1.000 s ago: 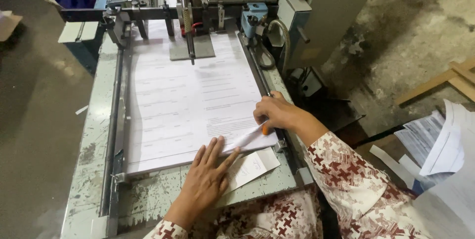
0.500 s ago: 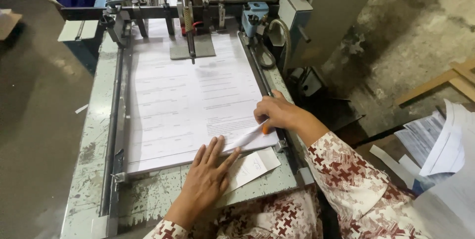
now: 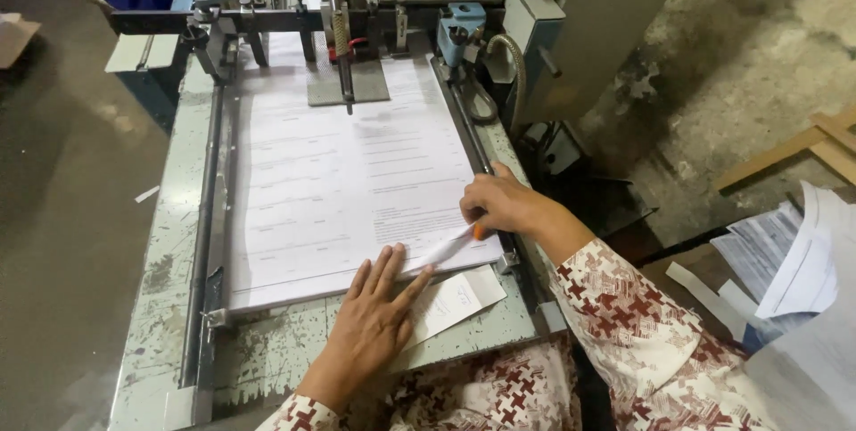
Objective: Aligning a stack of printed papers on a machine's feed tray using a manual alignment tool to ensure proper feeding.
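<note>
A thick stack of printed sheets [image 3: 357,181] lies flat on the feed bed of a worn grey-green machine [image 3: 169,262], its far end under the metal feeder parts. At the stack's near right corner, the right hand [image 3: 499,204] is curled around a white pen with an orange tip [image 3: 456,242], whose length lies across the corner of the top sheet. The left hand [image 3: 379,320] lies flat and spread, fingers open and gripping nothing, its fingertips on the stack's near edge and its palm over a small white slip of paper [image 3: 459,297] just beside the stack. Both sleeves are patterned red and white. To the right, well apart, loose printed papers [image 3: 794,253] are piled.
</note>
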